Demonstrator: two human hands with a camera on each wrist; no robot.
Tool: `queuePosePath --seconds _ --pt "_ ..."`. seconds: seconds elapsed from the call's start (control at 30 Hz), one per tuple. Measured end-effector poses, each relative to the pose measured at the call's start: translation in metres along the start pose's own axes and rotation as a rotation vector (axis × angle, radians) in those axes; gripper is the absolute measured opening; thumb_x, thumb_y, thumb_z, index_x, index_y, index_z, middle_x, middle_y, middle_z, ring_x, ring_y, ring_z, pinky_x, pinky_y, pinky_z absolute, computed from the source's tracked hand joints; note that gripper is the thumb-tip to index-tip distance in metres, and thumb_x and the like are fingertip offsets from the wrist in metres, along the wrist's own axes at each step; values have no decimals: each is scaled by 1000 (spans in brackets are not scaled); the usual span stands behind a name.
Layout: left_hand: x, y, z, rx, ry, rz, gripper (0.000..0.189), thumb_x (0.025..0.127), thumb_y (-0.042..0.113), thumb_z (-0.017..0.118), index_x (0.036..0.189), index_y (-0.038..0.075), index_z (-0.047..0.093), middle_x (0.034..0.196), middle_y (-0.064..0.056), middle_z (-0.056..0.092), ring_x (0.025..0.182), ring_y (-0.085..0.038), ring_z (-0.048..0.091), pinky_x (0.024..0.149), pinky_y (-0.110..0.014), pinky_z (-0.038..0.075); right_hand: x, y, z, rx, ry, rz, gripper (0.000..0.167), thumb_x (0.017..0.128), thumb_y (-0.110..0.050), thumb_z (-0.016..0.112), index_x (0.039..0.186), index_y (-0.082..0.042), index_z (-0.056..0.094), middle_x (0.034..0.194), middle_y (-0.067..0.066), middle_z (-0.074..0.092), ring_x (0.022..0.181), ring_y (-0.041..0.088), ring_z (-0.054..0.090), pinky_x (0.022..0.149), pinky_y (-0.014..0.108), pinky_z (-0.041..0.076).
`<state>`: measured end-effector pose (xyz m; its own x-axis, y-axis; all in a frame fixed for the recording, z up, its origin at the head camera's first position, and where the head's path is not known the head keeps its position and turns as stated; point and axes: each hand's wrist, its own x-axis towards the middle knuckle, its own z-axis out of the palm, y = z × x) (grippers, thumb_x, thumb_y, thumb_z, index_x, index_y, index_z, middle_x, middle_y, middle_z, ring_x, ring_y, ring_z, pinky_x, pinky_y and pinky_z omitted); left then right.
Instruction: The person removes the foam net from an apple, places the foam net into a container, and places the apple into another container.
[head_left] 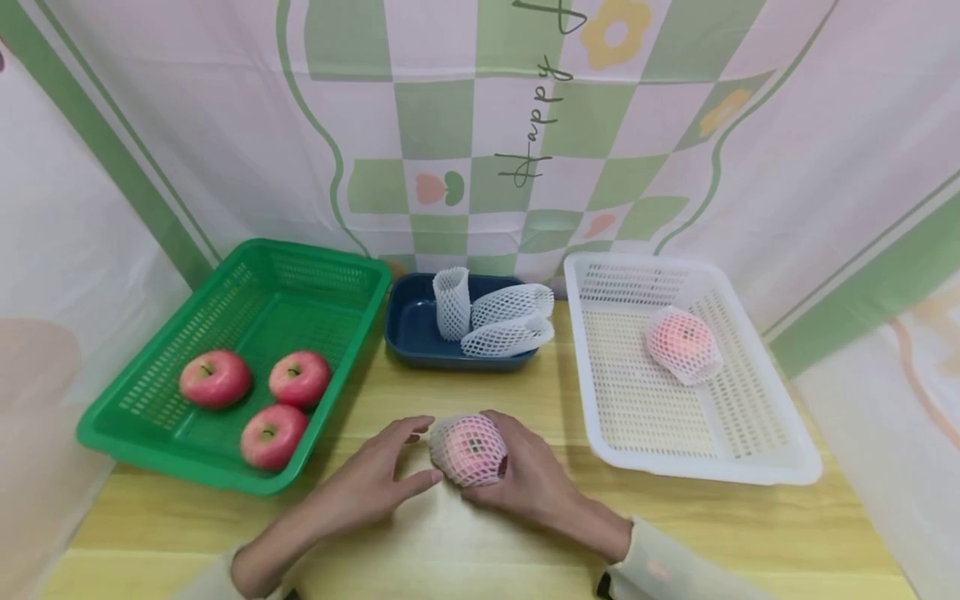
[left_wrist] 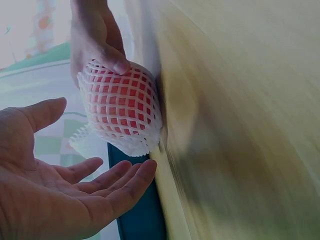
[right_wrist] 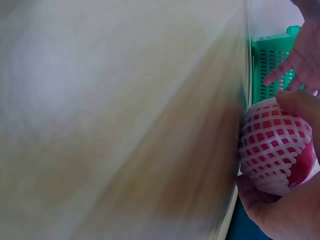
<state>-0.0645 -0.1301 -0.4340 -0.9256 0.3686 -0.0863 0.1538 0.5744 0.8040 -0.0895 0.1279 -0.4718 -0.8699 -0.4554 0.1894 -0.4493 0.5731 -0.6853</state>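
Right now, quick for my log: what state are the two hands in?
Left hand: open, beside the netted apple, holding nothing.
Right hand: closed, holding the netted apple.

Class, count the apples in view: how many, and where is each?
5: three bare apples in the green basket, one netted apple in the right hand, another wrapped apple in the white basket.

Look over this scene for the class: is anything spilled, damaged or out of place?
Nothing looks spilled or damaged. Two white foam sleeves look untidy, poking past the right end of the blue tray. The word "Happy" on the backdrop also looks odd, running sideways.
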Motion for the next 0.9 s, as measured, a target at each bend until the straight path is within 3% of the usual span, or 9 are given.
queuePosePath --seconds 0.17,0.27,0.4,0.6,0.9 --pt "2 0 1 -105 43 -14 61 100 27 76 152 6 51 149 -17 58 137 -38 57 109 -55 51 0 -1 -4 38 -4 53 91 63 -25 102 142 -8 60 126 4 72 112 18 70 100 40 59" --pt "4 2 1 -228 85 -27 54 100 16 75 149 6 53 149 -16 58 135 -37 58 104 -46 57 -1 -1 -7 42 -8 53 92 63 -25 102 142 -7 60 127 4 72 112 19 71 100 41 59" --pt "6 4 1 -315 150 -27 47 100 8 74 144 4 58 146 -16 61 132 -35 61 102 -39 58 -1 -2 -12 39 -9 40 94 63 -25 103 143 -6 58 128 6 72 114 20 70 102 43 58" --pt "8 1 3 -373 158 13 42 99 -7 64 140 -4 57 142 -23 62 128 -37 63 99 -34 59 -1 -10 -20 50 -6 9 96 63 -26 103 145 -7 57 130 5 71 116 20 70 102 42 58" --pt "12 0 7 -425 206 -34 27 99 -5 66 125 0 68 126 -15 71 114 -27 72 94 -26 58 -2 -25 -28 83 8 -84 98 61 -22 103 146 -8 57 132 4 71 116 18 69 102 41 58"
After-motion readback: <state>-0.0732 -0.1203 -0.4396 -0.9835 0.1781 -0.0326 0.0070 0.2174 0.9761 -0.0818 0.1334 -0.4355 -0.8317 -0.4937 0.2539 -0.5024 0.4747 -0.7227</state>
